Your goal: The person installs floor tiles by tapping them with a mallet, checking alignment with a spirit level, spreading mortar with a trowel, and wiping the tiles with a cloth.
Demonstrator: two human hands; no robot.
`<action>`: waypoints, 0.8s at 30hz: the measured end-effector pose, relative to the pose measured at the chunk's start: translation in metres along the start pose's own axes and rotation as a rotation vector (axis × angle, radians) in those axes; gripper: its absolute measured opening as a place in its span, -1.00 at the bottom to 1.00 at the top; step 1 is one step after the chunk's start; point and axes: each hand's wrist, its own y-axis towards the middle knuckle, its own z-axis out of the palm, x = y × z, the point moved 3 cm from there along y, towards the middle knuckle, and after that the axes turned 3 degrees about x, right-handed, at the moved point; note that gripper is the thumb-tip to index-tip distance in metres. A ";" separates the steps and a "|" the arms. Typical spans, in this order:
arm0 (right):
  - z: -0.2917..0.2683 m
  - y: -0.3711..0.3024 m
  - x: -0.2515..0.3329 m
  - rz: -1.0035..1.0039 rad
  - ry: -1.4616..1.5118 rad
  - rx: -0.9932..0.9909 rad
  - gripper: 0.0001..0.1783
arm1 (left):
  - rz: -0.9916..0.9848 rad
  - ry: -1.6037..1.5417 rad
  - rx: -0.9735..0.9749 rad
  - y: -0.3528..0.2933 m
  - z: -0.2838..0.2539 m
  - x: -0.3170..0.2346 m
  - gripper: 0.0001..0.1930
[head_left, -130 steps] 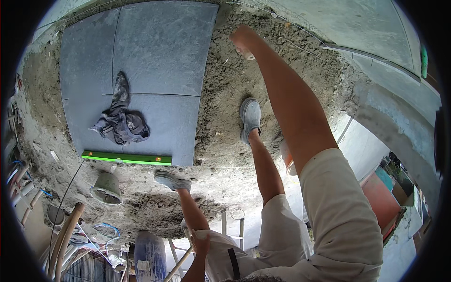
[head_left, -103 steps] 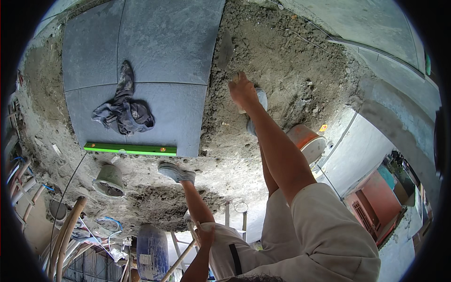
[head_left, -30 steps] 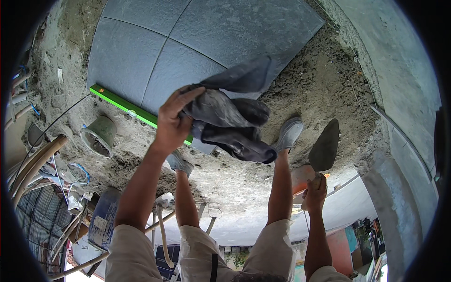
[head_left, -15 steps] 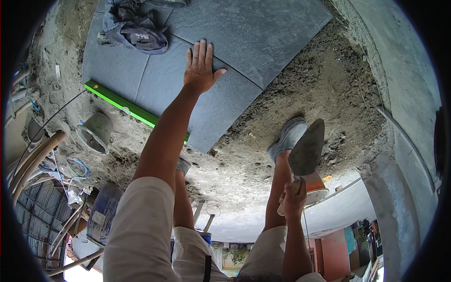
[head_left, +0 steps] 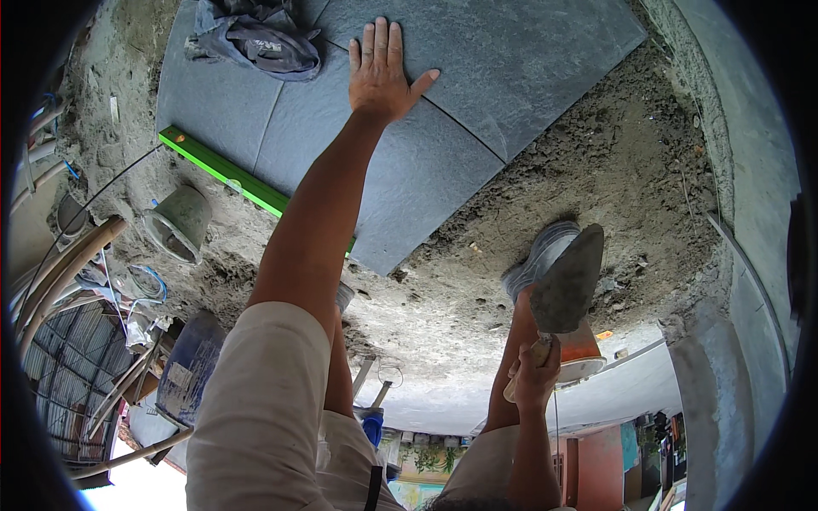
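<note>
Fingers spread, my left hand [head_left: 381, 81] lies flat on the dark grey slate-look tiles [head_left: 341, 183], across the joint between two of them. My right hand [head_left: 535, 370] is wrapped round the wooden handle of a trowel [head_left: 568, 281]. Its pointed metal blade tilts upward in front of my right shoe [head_left: 541, 251], apart from the tiles. Along the left edge of the tiles rests a bright green spirit level [head_left: 226, 175], partly hidden behind my left forearm. A crumpled dark cloth [head_left: 268, 47] lies on the tiles farther off.
Rough sandy mortar [head_left: 630, 145] borders the tiles on the right, with a concrete wall [head_left: 758, 128] beyond. A grey bucket [head_left: 179, 223] lies tipped at the left. Near my right leg stands an orange bucket [head_left: 584, 349]. Bamboo poles [head_left: 68, 264] and a blue drum [head_left: 192, 366] are at far left.
My left hand has slid farther forward and slightly right over the tiles, onto the joint. The trowel in my right hand has shifted slightly right and lower in view.
</note>
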 end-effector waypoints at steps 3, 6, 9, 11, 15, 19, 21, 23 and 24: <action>0.004 0.009 -0.016 -0.072 -0.023 -0.008 -0.54 | -0.149 -0.066 -0.113 0.009 0.004 0.014 0.06; 0.013 0.000 0.010 -0.075 0.072 0.012 -0.60 | -0.251 -0.074 -0.175 0.017 -0.007 0.026 0.08; 0.018 0.002 0.014 -0.033 0.132 -0.001 -0.43 | -0.441 -0.106 -0.191 0.008 0.002 0.023 0.09; 0.019 0.001 0.015 -0.082 0.118 -0.043 -0.28 | -0.516 -0.039 -0.106 0.006 0.004 0.031 0.11; 0.019 -0.005 0.027 0.077 0.231 -0.015 -0.29 | -0.575 -0.183 -0.061 0.030 -0.004 0.044 0.09; 0.010 -0.006 0.056 0.044 0.104 0.114 -0.40 | -0.446 -0.169 -0.195 0.061 -0.008 0.062 0.10; 0.002 -0.002 0.064 0.009 0.049 0.126 -0.42 | -0.436 0.024 -0.176 0.079 -0.008 0.063 0.10; -0.011 0.002 0.077 -0.018 0.010 0.120 -0.44 | -0.461 0.153 0.001 0.102 -0.008 0.052 0.09; -0.017 0.005 0.081 -0.058 0.021 0.120 -0.35 | -0.433 0.143 0.013 0.115 -0.010 0.044 0.08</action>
